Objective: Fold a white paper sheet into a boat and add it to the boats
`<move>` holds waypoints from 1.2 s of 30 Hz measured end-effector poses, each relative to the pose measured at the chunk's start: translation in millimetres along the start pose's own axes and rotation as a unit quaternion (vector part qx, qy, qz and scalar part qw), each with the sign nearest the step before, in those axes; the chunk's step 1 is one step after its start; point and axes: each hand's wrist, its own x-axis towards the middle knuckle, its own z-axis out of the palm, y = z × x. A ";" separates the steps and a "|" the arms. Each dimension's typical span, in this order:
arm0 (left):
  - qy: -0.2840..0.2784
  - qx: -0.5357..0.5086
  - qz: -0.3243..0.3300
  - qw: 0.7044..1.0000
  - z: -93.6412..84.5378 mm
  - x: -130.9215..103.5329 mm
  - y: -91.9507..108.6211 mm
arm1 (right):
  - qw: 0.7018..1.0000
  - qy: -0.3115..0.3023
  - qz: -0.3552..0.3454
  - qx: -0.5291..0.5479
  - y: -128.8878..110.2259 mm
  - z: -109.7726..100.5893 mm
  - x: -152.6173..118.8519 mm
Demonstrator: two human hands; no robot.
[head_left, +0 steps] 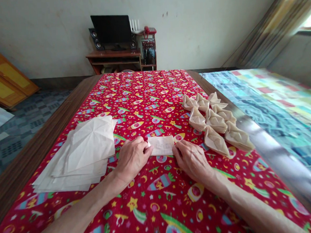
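A small folded rectangle of pale paper (161,146) lies between my two hands over the red patterned cloth. My left hand (133,154) pinches its left end, thumb toward the paper and fingers curled. At the right end, my right hand (191,158) grips the paper with its fingers bent under. To the left of my left hand rests a loose stack of creased paper sheets (90,144), the top one marked with star-like folds. Beyond my right hand stand several folded paper boats (215,120), packed in slanting rows.
The red cloth (156,201) covers a table with dark wooden edges (62,112). A bed with a checked cover (249,92) adjoins on the right. At the wall stand a desk with a monitor (111,33) and a red telephone (149,31); a wooden cabinet (5,79) is at left.
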 end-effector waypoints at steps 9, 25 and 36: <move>0.039 -0.043 0.158 0.986 1.1 -1.3 8.8 | 1.000 0.000 -0.005 -0.020 0.8 2.6 0.8; -0.065 -0.092 0.218 0.969 -0.8 -17.3 23.4 | 0.999 0.021 0.025 0.002 1.8 0.7 3.0; -0.054 -0.072 0.210 0.974 -0.3 -25.2 17.9 | 0.979 -0.111 -0.168 0.034 -1.6 -13.2 -29.1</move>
